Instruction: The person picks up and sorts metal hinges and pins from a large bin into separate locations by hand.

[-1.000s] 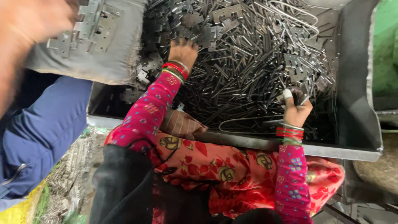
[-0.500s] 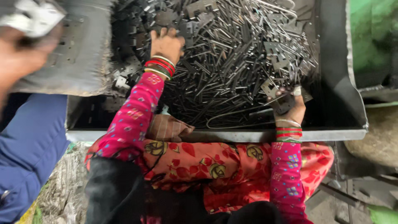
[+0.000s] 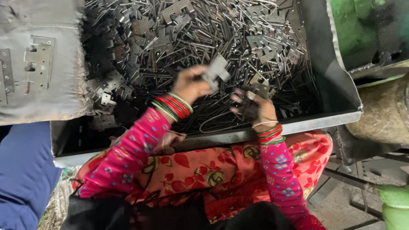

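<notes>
A dark metal bin [image 3: 324, 121] holds a heap of thin metal pins [image 3: 221, 25] mixed with several flat hinge plates [image 3: 264, 44]. My left hand [image 3: 191, 87], in a pink sleeve with red and green bangles, is raised over the heap and grips a grey hinge plate [image 3: 217, 70]. My right hand [image 3: 251, 108] is close beside it, just above the bin's front rim, fingers curled around dark metal pieces [image 3: 260, 90]. The two hands are a short gap apart.
A grey sack-like surface [image 3: 64, 85] at the upper left carries assembled hinges [image 3: 38, 64]. A person's blue sleeve [image 3: 21, 174] is at the lower left. A green machine body [image 3: 362, 25] and a rough cylinder [image 3: 383, 115] stand to the right.
My left hand has pulled back from the far heap with a hinge plate in it. My right hand has moved left from the bin's right side, and the two hands now meet in the middle.
</notes>
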